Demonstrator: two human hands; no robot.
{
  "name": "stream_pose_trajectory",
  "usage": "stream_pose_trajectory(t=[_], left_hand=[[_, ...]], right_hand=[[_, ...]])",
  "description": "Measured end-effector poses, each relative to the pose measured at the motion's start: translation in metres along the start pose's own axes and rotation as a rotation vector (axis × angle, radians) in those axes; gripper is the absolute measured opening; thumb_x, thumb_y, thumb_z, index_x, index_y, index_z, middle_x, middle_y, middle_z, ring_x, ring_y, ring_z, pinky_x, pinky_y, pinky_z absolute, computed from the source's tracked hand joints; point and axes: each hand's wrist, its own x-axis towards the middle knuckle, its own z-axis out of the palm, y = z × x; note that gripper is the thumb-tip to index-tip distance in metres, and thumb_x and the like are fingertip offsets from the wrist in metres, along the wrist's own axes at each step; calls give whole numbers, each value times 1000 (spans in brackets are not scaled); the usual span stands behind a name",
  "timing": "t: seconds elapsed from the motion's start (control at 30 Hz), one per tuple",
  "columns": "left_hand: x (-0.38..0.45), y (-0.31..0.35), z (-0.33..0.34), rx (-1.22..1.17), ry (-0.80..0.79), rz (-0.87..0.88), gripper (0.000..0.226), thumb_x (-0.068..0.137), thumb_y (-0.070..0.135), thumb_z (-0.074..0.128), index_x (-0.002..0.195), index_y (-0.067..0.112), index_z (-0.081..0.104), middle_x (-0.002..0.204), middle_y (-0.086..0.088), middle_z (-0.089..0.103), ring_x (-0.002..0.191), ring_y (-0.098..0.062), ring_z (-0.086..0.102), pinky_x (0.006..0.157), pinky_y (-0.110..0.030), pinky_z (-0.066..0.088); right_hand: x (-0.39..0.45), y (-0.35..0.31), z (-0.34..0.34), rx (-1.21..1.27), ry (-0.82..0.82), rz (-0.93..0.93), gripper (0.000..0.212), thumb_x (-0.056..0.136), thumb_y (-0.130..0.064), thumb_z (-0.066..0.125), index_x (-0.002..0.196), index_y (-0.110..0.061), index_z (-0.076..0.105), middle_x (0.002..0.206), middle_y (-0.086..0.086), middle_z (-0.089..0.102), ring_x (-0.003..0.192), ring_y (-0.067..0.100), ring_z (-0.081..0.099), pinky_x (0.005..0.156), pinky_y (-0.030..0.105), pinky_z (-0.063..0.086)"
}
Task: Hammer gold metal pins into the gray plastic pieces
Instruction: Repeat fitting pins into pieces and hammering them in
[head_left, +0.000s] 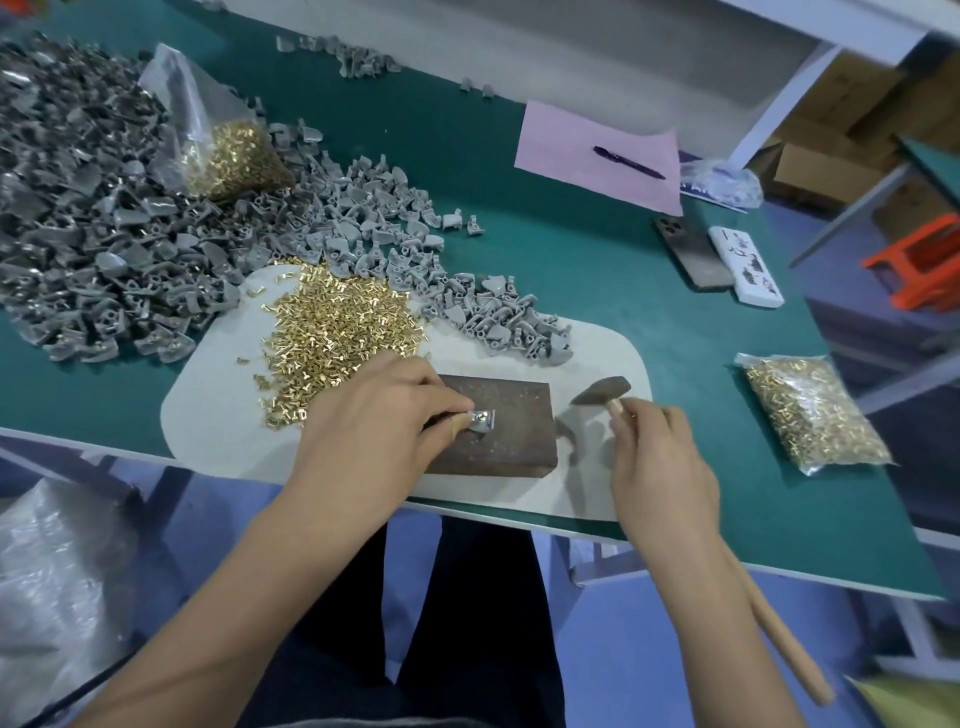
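Note:
My left hand (379, 421) pinches a small gray plastic piece (482, 420) and holds it down on a dark metal block (511, 441). My right hand (660, 462) grips the wooden handle of a hammer (602, 391), whose head hangs just right of the block, above the white mat (218, 415). A loose heap of gold pins (337, 332) lies on the mat behind my left hand. A broad pile of gray plastic pieces (130, 244) spreads over the table's left and middle.
An open bag of gold pins (228, 150) lies on the gray pile, and a sealed bag of pins (810, 410) lies at the right. Farther back are pink paper (571, 140) with a pen (628, 162), a phone (691, 252) and a white case (745, 265).

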Motion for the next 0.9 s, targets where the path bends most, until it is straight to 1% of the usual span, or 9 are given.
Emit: stream_pose_trajectory(t=[0.1, 0.17, 0.27, 0.37, 0.47, 0.57, 0.7, 0.83, 0.9], left_hand=[[1, 0, 1, 32, -3, 22, 11, 87, 46, 71, 95, 40, 77, 85, 19, 62, 88, -7, 49, 51, -24, 35], [2, 0, 2, 38, -2, 30, 12, 87, 47, 70, 94, 41, 77, 85, 19, 62, 86, -7, 48, 51, -24, 35], [4, 0, 1, 49, -7, 27, 13, 87, 49, 69, 93, 42, 77, 83, 18, 64, 85, -10, 50, 53, -27, 42], [4, 1, 0, 44, -5, 24, 13, 86, 49, 68, 92, 43, 78, 82, 17, 65, 85, -12, 51, 53, -32, 47], [4, 2, 0, 47, 3, 28, 14, 86, 51, 67, 90, 43, 77, 82, 17, 65, 84, -12, 50, 52, -28, 42], [5, 0, 1, 53, -1, 20, 14, 86, 51, 68, 95, 44, 77, 83, 19, 65, 85, -10, 48, 52, -25, 37], [5, 0, 1, 39, 2, 29, 15, 86, 51, 68, 94, 42, 78, 83, 19, 65, 84, -10, 47, 52, -26, 37], [5, 0, 0, 60, -3, 31, 16, 87, 51, 67, 95, 43, 78, 84, 20, 65, 84, -9, 46, 52, -26, 37], [5, 0, 0, 57, -5, 25, 16, 87, 52, 67, 95, 43, 78, 83, 20, 65, 84, -8, 45, 52, -25, 35]], right_hand=[[-6, -6, -23, 373, 4, -91, 33, 102, -54, 28, 100, -39, 56, 79, -8, 61, 75, 18, 58, 63, 38, 47], [-13, -18, -33, 387, 0, -220, 29, 99, -59, 31, 96, -43, 56, 71, -4, 58, 65, 18, 55, 58, 37, 46], [-18, -39, -31, 285, -40, -313, 31, 97, -64, 32, 102, -44, 56, 69, -12, 59, 62, 19, 53, 57, 38, 47], [-19, -45, -27, 219, 82, -354, 33, 100, -62, 32, 112, -42, 56, 66, -24, 53, 55, 13, 41, 53, 33, 34], [-24, -49, -22, 343, 171, -315, 36, 102, -59, 34, 109, -36, 60, 63, -19, 50, 55, 14, 38, 54, 31, 34], [-27, -55, -15, 260, 62, -374, 29, 102, -55, 37, 111, -39, 59, 66, -12, 58, 63, 22, 51, 56, 34, 41], [-24, -51, -18, 314, 221, -360, 33, 104, -53, 39, 105, -31, 64, 61, -17, 48, 57, 13, 42, 56, 26, 32], [-30, -56, -16, 153, 149, -416, 34, 101, -54, 38, 114, -37, 64, 58, -16, 43, 63, 22, 48, 55, 27, 31], [-29, -55, -14, 255, 196, -385, 31, 102, -52, 40, 114, -36, 64, 57, -19, 41, 61, 16, 46, 56, 25, 32]])
